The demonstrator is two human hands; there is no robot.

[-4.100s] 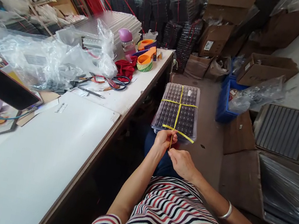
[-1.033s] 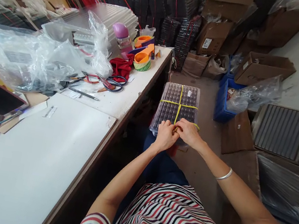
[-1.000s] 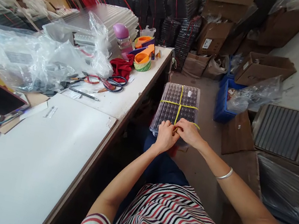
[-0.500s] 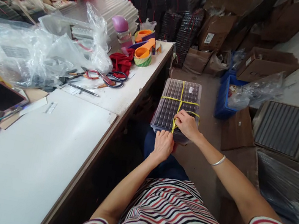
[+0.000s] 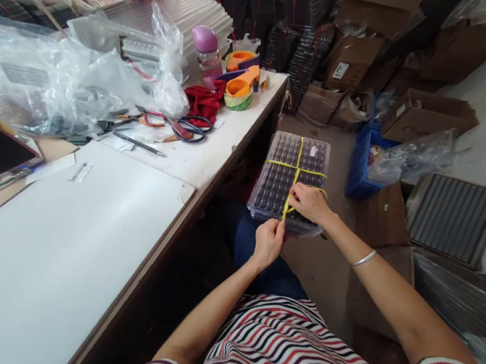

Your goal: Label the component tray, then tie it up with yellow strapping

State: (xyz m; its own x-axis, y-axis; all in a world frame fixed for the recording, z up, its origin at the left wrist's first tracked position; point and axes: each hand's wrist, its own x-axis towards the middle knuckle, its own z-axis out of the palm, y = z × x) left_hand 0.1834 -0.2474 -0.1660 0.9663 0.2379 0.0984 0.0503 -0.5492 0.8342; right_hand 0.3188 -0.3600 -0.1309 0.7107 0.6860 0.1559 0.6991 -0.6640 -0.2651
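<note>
A stack of clear plastic trays (image 5: pixel 278 182) with dark rows of cells rests before me, beside the table's edge. Yellow strapping (image 5: pixel 300 154) crosses its top lengthwise and widthwise, and a small white label (image 5: pixel 313 151) sits near the far right corner. My left hand (image 5: pixel 268 242) is closed on the strap at the near edge of the stack. Above the near part of the top, my right hand (image 5: pixel 308 201) pinches the yellow strap, with a loose loop showing past its knuckles. The fingertips of both hands are partly hidden.
On the white table (image 5: pixel 120 236) at left lie scissors (image 5: pixel 196 130), a pen (image 5: pixel 139 143), tape dispensers (image 5: pixel 241 84), a red cloth (image 5: pixel 203 103) and plastic bags (image 5: pixel 77 77). A blue crate (image 5: pixel 363 165) and cardboard boxes (image 5: pixel 428 117) stand on the right.
My left hand has drawn slightly down and turned, thumb now upward, still on the strap. The right hand keeps its pinch near the same spot. The view has shifted slightly.
</note>
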